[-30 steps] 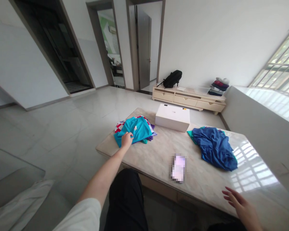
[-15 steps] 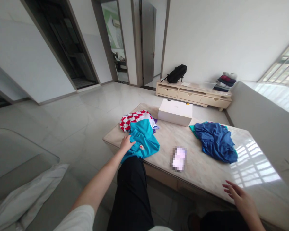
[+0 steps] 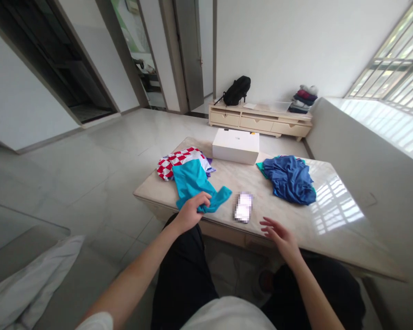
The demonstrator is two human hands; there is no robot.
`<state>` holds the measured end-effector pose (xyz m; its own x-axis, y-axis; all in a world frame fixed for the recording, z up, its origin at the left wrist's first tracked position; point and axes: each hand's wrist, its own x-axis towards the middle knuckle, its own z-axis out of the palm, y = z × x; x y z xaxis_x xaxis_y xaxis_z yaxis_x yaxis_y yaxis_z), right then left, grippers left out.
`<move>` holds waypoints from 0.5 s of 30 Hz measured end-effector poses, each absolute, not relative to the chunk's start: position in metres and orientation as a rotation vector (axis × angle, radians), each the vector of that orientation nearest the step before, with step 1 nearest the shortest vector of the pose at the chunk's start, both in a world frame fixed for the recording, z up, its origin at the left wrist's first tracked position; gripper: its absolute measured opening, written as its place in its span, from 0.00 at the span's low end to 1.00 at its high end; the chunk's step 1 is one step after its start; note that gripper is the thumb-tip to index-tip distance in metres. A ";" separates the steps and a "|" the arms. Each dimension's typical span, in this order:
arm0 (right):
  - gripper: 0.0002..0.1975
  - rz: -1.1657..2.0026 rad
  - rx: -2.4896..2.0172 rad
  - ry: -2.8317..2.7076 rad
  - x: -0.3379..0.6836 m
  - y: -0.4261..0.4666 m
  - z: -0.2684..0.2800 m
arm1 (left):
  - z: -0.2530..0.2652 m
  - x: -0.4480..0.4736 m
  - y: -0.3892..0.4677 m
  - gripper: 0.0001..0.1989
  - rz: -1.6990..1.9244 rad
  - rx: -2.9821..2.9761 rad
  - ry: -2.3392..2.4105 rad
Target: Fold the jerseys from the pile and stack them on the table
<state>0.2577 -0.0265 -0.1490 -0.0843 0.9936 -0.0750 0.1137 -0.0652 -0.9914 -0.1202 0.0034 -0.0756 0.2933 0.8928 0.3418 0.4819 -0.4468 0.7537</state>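
The left hand (image 3: 190, 212) had its fingers (image 3: 203, 200) closed around the near edge of a teal shirt (image 3: 196, 183), gripping the cloth at the front edge of the marble surface (image 3: 296, 220). The shirt lay stretched from the hand back toward a red-and-white checked garment (image 3: 174, 160), which it partly overlapped; a bit of purple cloth (image 3: 209, 161) peeked out just beside that pile. The right hand (image 3: 278, 233) hovered over the near edge of the surface with its fingers (image 3: 266, 224) spread open and holding nothing, well apart from the shirt. Between the two hands, lying flat on the surface, was a small blurred object (image 3: 243, 207), its details impossible to tell. Farther back sat a white box (image 3: 236, 145), near the far edge, and to its right a crumpled blue garment (image 3: 289, 178) lay on top of a teal one, only a sliver of which showed. The person's legs in black trousers (image 3: 184, 275) reached under the surface. Against the far wall stood a low cream cabinet (image 3: 259, 123) bearing a black backpack (image 3: 237, 90) and a stack of folded clothes (image 3: 303, 98). A grey sofa with a white cloth (image 3: 30, 284) lay at the lower left.
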 end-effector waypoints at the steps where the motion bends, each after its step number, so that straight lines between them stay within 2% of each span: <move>1: 0.28 1.221 -1.212 -1.386 0.240 -0.027 -0.129 | -0.059 -0.109 -0.010 0.06 1.010 2.046 1.058; 4: 0.19 1.129 -0.928 -1.516 0.204 -0.037 -0.063 | -0.009 -0.088 -0.043 0.14 0.902 1.939 0.646; 6: 0.21 1.305 -0.688 -1.641 0.193 -0.054 -0.028 | 0.016 -0.084 -0.057 0.20 0.870 1.824 0.430; 9: 0.36 1.505 -0.474 -1.860 0.181 -0.089 -0.003 | 0.033 -0.083 -0.069 0.20 0.912 1.746 0.316; 11: 0.47 1.455 -0.573 -1.837 0.171 -0.112 -0.006 | 0.033 -0.081 -0.073 0.16 0.983 1.818 0.408; 12: 0.48 1.405 -0.665 -1.760 0.166 -0.120 -0.011 | 0.031 -0.078 -0.075 0.14 1.012 1.865 0.487; 13: 0.45 1.355 -0.756 -1.667 0.161 -0.126 -0.016 | 0.028 -0.075 -0.077 0.13 1.028 1.903 0.570; 15: 0.27 1.242 -0.888 -1.553 0.157 -0.130 -0.025 | 0.021 -0.069 -0.080 0.11 1.031 1.924 0.731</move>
